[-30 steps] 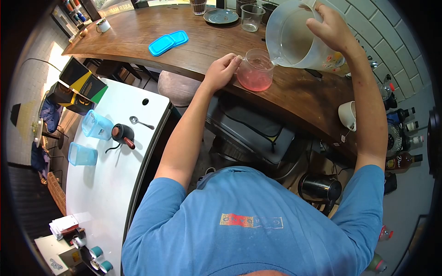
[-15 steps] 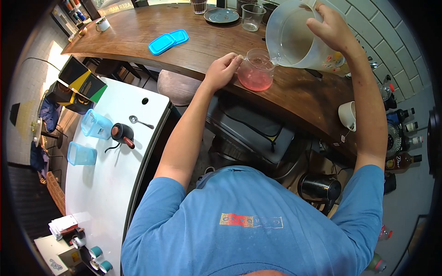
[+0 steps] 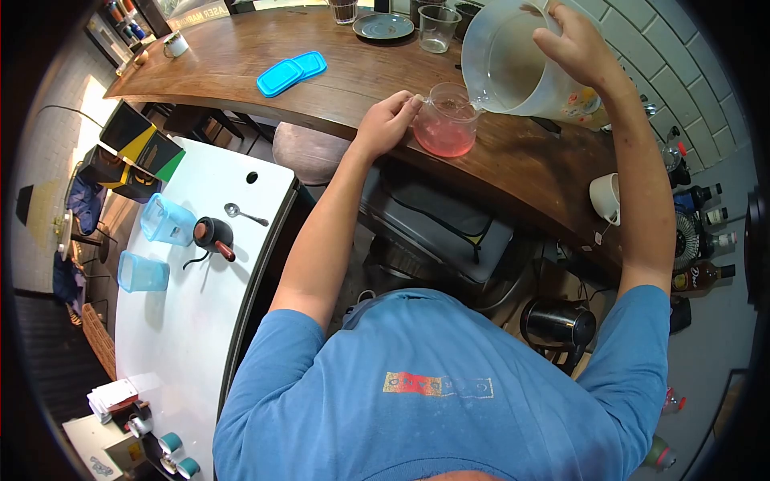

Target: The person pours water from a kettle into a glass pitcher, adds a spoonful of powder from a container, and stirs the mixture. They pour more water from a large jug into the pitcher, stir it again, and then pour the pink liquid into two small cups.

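Note:
On the wooden counter (image 3: 353,104) stands a clear glass jug (image 3: 446,128) with pink liquid in it. My left hand (image 3: 387,122) is closed around the jug's handle. Above and to the right, my right hand (image 3: 571,44) grips a large translucent pitcher (image 3: 513,88) near its top. The pitcher is tilted to the left, its lip at the jug's rim, and clear liquid shows at the lip. Two blue lids (image 3: 291,74) lie on the counter to the left. The pitcher's handle is mostly hidden by my fingers.
Behind the jug are a clear plastic cup (image 3: 439,30) and a grey plate (image 3: 383,27). A white mug (image 3: 605,198) sits by the counter's right edge. On the white table (image 3: 184,329) are blue containers (image 3: 144,271), a spoon (image 3: 245,213) and a small dark kettle (image 3: 213,234).
Both hands keep their hold, and the pitcher stays tilted at the jug's rim. The view has shifted very slightly; little else differs.

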A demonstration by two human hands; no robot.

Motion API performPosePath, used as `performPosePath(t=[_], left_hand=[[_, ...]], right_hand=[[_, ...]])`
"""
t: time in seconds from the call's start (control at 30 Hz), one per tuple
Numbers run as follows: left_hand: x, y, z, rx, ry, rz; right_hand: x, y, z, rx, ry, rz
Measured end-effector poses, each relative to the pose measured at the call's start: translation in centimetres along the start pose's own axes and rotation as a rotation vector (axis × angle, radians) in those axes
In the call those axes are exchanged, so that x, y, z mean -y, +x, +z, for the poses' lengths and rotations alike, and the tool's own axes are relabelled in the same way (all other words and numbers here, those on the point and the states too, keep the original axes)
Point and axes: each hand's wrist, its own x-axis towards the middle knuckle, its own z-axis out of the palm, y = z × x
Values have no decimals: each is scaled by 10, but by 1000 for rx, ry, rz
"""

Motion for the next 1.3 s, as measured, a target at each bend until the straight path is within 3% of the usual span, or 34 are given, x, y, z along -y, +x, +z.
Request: performPosePath(t=[0.1, 0.23, 0.3, 0.37, 0.53, 0.63, 0.73, 0.8, 0.9, 1.0, 1.1, 1.2, 1.3], left_hand=[[-1, 0, 1, -3, -20, 2], [-6, 1, -2, 23, -176, -4], [-11, 1, -5, 69, -212, 28], [-16, -1, -6, 122, -252, 53], [-32, -9, -8, 184, -286, -65], [-40, -17, -12, 170, -295, -182], [-48, -33, -19, 89, -311, -145], [-57, -47, -26, 57, -398, -156], [-67, -71, -39, -14, -431, -153], [-84, -98, -49, -78, -372, -138], [-85, -122, -56, -227, -263, -192], [-78, -142, -65, -230, -278, -136], [-80, -154, -68, -276, -274, -129]], right_hand=[[2, -2, -1, 20, -30, 130], [-1, -6, 0, -16, 17, 90], [-3, -8, 0, -19, 244, 36], [-15, -6, 4, -46, 277, 4], [-42, -4, 11, -106, 500, -5], [-56, -1, 14, -181, 618, -26], [-51, 5, 20, -246, 793, 82], [-44, 10, 31, -431, 961, 226], [-53, 22, 55, -527, 1013, 233], [-200, 81, 144, -585, 1493, 360], [-48, 38, 98, -634, 1268, 499], [-55, 45, 118, -781, 1308, 552], [-48, 50, 112, -688, 1378, 642]])
